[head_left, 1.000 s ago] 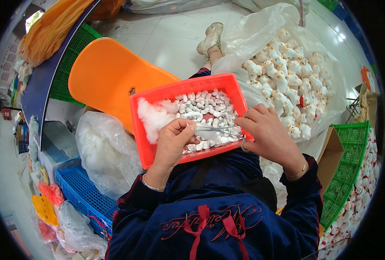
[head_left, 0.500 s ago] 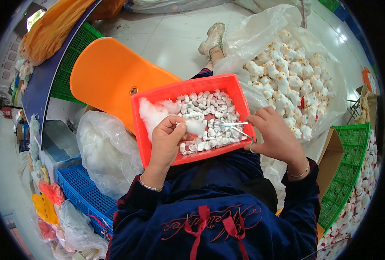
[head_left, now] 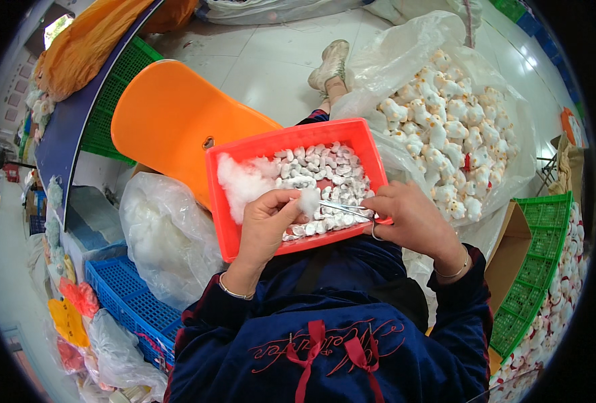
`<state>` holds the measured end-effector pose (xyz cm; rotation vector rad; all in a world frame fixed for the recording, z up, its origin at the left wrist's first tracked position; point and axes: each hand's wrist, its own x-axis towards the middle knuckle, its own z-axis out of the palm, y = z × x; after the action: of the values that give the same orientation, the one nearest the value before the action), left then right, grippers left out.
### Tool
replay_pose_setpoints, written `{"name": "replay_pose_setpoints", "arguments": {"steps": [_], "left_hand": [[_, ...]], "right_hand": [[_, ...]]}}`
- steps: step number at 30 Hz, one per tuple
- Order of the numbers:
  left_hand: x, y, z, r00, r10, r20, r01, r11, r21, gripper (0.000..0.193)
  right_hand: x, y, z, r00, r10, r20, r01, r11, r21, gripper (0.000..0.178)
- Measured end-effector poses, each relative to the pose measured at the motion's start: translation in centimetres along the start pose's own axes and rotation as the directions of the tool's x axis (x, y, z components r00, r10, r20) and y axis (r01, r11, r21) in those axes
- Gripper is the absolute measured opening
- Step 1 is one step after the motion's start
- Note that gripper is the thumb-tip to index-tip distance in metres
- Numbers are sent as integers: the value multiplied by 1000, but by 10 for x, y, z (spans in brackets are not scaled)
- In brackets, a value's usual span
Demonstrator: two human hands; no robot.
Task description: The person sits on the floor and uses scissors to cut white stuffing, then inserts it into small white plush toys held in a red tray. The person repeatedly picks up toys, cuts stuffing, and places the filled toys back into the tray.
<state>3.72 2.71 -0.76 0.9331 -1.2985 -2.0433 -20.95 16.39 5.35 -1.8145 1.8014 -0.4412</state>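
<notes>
A shallow red tray rests across my lap, holding many small white curved fabric pieces and a heap of fluffy white stuffing at its left. Over the tray, my left hand is closed in a pinch on a small tuft of white stuffing. Whether a fabric piece is also between those fingers is hidden. My right hand, at the tray's right edge, grips slim metal forceps by their ring handles. The forceps point left, their tips close to the tuft.
An orange chair stands beyond the tray, left. A clear bag of stuffing and a blue crate are at my left. At right lie a large bag of white plush pieces and a green crate.
My right hand has moved left and closed more firmly around the forceps, bringing their tips to the tuft. The tuft in my left hand looks smaller and sits slightly further right.
</notes>
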Motion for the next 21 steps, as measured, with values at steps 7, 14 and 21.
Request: {"name": "replay_pose_setpoints", "arguments": {"steps": [7,14,21], "left_hand": [[2,9,-3,998,-4,62,-2,994,105,17],[1,10,3,987,-43,153,15,984,177,13],[5,5,2,1000,13,4,-14,978,207,13]], "right_hand": [[2,-3,-8,999,-35,-4,34,998,-58,36],[4,0,0,994,-36,102,45,996,-79,44],[-4,-5,-9,987,-75,-139,69,996,-48,63]]}}
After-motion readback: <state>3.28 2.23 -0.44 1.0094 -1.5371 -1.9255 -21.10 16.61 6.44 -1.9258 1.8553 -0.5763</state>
